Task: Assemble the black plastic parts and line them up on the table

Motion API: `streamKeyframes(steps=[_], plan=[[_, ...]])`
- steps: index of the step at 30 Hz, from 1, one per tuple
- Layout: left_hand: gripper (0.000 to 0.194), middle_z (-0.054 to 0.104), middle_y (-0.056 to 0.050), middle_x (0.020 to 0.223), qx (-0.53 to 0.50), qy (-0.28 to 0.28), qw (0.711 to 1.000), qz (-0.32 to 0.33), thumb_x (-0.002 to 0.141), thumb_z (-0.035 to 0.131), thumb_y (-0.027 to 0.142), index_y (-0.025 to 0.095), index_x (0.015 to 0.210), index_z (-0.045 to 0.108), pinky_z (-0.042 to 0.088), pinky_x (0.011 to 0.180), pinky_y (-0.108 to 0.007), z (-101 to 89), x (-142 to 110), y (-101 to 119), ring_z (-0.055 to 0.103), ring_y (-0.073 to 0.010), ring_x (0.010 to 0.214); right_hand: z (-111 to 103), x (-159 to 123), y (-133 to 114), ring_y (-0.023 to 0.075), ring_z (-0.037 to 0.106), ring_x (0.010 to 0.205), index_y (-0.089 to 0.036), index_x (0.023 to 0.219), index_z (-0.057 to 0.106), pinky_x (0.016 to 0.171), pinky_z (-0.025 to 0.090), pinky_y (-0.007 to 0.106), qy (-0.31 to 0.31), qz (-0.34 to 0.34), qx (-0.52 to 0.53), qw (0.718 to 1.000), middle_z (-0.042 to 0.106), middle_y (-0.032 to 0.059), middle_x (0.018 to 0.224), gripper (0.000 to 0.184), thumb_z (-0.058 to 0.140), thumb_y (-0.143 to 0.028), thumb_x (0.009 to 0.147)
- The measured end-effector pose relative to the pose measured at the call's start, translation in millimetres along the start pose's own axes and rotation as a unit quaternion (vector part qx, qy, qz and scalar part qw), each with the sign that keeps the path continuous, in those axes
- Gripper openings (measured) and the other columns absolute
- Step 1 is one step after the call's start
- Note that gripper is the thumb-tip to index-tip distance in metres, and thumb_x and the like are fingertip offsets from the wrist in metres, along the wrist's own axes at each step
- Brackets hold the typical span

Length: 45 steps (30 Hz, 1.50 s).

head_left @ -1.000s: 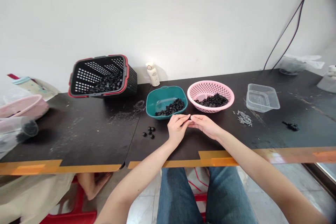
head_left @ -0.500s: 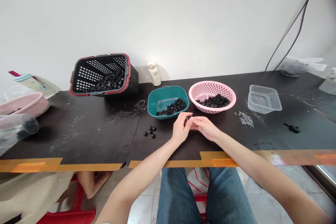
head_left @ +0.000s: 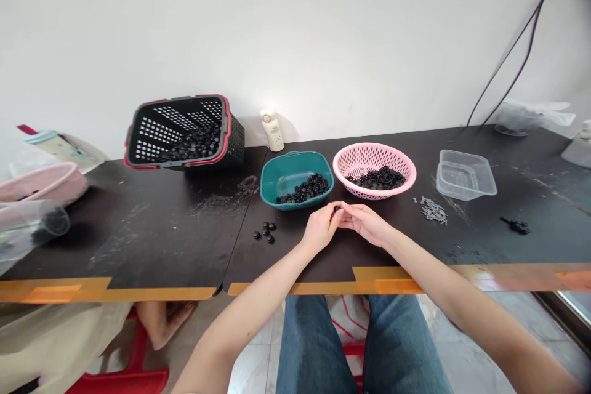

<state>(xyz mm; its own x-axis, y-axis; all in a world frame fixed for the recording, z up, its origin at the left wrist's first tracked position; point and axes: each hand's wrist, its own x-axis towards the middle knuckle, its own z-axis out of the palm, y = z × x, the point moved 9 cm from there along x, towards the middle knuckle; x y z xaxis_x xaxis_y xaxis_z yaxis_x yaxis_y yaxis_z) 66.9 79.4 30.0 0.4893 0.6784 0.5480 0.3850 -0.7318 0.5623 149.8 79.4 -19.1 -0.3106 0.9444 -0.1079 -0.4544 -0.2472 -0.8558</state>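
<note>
My left hand [head_left: 321, 229] and my right hand [head_left: 364, 221] meet fingertip to fingertip above the black table [head_left: 161, 240], just in front of the bowls. Both pinch one small black part [head_left: 337, 209] between them. Behind the hands stands a teal bowl [head_left: 295, 167] with a heap of black round parts. A pink perforated bowl [head_left: 375, 157] to its right holds more black parts. Several loose black round parts [head_left: 265, 232] lie on the table left of my left hand.
A black basket with a red rim [head_left: 184, 130] lies tipped at the back left with black parts inside. A clear plastic tray [head_left: 465, 172], a heap of small metal pins [head_left: 431, 210] and a small white bottle [head_left: 272, 129] are also there. Another person's leg [head_left: 161, 320] shows under the table's left.
My hands have closed a little more tightly together around the small black part. The view has shifted slightly; nothing else on the table has moved.
</note>
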Motion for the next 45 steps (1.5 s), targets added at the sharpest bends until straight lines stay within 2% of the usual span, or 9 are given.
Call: streamKeyframes(steps=[6, 10, 19, 25, 30, 35, 40, 43, 45], plan=[[0.023, 0.067, -0.009, 0.102, 0.051, -0.018, 0.998, 0.027, 0.094, 0.039, 0.027, 0.017, 0.111, 0.051, 0.053, 0.075, -0.031, 0.6, 2.2, 0.5, 0.067, -0.0191, 0.088, 0.0, -0.5, -2.3, 0.0179, 0.067, 0.077, -0.015, 0.081, 0.073, 0.084, 0.052, 0.038, 0.014, -0.032, -0.04, 0.999, 0.072, 0.0073, 0.077, 0.036, 0.064, -0.05, 0.078], [0.021, 0.066, -0.007, 0.097, 0.052, -0.03, 0.998, 0.027, 0.093, 0.039, 0.021, 0.017, 0.11, 0.05, 0.053, 0.073, -0.03, 1.3, 2.6, 0.2, 0.066, -0.0179, 0.083, 6.0, -1.6, -4.1, 0.0187, 0.067, 0.08, -0.016, 0.078, 0.074, 0.089, 0.05, 0.04, -0.001, -0.055, -0.081, 0.995, 0.072, 0.0063, 0.079, 0.03, 0.068, -0.046, 0.075], [0.023, 0.064, -0.008, 0.104, 0.015, -0.023, 0.999, 0.027, 0.093, 0.038, 0.02, 0.017, 0.112, 0.05, 0.052, 0.082, -0.031, 2.0, -0.7, 3.1, 0.063, -0.0175, 0.092, -1.8, -1.6, -4.3, 0.0189, 0.066, 0.075, -0.018, 0.077, 0.075, 0.088, 0.05, 0.042, 0.043, -0.104, -0.111, 0.988, 0.072, 0.0036, 0.074, 0.024, 0.07, -0.041, 0.074], [0.029, 0.062, -0.009, 0.114, 0.005, -0.002, 0.999, 0.032, 0.094, 0.037, 0.022, 0.018, 0.12, 0.049, 0.051, 0.089, -0.033, -3.8, 0.2, 6.5, 0.061, -0.0175, 0.104, 4.6, -0.3, -9.2, 0.017, 0.065, 0.076, -0.017, 0.079, 0.073, 0.087, 0.051, 0.039, 0.014, -0.1, -0.109, 0.989, 0.071, 0.0033, 0.078, 0.024, 0.068, -0.04, 0.077], [0.025, 0.062, -0.009, 0.104, 0.114, 0.066, 0.99, 0.056, 0.093, 0.043, 0.028, 0.017, 0.112, 0.056, 0.052, 0.083, -0.03, -19.4, -1.4, 13.0, 0.06, -0.0175, 0.098, 6.1, -1.9, -12.2, 0.0166, 0.064, 0.079, -0.016, 0.087, 0.072, 0.079, 0.053, 0.035, 0.012, -0.076, -0.081, 0.994, 0.07, 0.0059, 0.081, 0.03, 0.062, -0.044, 0.081], [0.028, 0.067, -0.006, 0.094, 0.211, -0.001, 0.974, 0.08, 0.096, 0.038, 0.03, 0.016, 0.111, 0.057, 0.051, 0.075, -0.025, -15.6, -0.3, 19.5, 0.064, -0.0151, 0.085, -2.5, -1.0, -7.2, 0.0166, 0.064, 0.075, -0.014, 0.084, 0.073, 0.071, 0.052, 0.031, 0.035, -0.043, -0.125, 0.991, 0.071, 0.0089, 0.081, 0.037, 0.063, -0.049, 0.078], [0.029, 0.068, -0.003, 0.081, 0.285, -0.119, 0.95, 0.036, 0.094, 0.043, 0.038, 0.018, 0.094, 0.064, 0.049, 0.063, -0.025, -15.4, -17.7, 6.6, 0.064, -0.0154, 0.072, -11.2, 2.9, 0.5, 0.0171, 0.062, 0.071, -0.016, 0.083, 0.073, 0.055, 0.046, 0.025, 0.037, -0.027, -0.317, 0.947, 0.072, 0.0089, 0.083, 0.039, 0.058, -0.052, 0.079], [0.025, 0.067, -0.004, 0.091, 0.332, -0.117, 0.935, 0.053, 0.091, 0.049, 0.036, 0.02, 0.097, 0.067, 0.048, 0.082, -0.033, -36.3, -39.5, -1.8, 0.063, -0.018, 0.084, -13.1, 2.3, -6.2, 0.0168, 0.062, 0.07, -0.019, 0.09, 0.072, 0.063, 0.048, 0.028, 0.054, -0.077, -0.416, 0.905, 0.072, 0.0051, 0.083, 0.033, 0.058, -0.047, 0.08], [0.023, 0.066, -0.004, 0.088, 0.376, -0.097, 0.92, 0.046, 0.091, 0.049, 0.032, 0.021, 0.099, 0.068, 0.04, 0.098, -0.041, -57.3, -53.8, -10.7, 0.061, -0.0185, 0.084, -11.3, 0.9, -9.0, 0.0169, 0.063, 0.07, -0.02, 0.096, 0.071, 0.069, 0.048, 0.029, 0.056, -0.097, -0.442, 0.89, 0.072, 0.0039, 0.082, 0.032, 0.057, -0.044, 0.081]])
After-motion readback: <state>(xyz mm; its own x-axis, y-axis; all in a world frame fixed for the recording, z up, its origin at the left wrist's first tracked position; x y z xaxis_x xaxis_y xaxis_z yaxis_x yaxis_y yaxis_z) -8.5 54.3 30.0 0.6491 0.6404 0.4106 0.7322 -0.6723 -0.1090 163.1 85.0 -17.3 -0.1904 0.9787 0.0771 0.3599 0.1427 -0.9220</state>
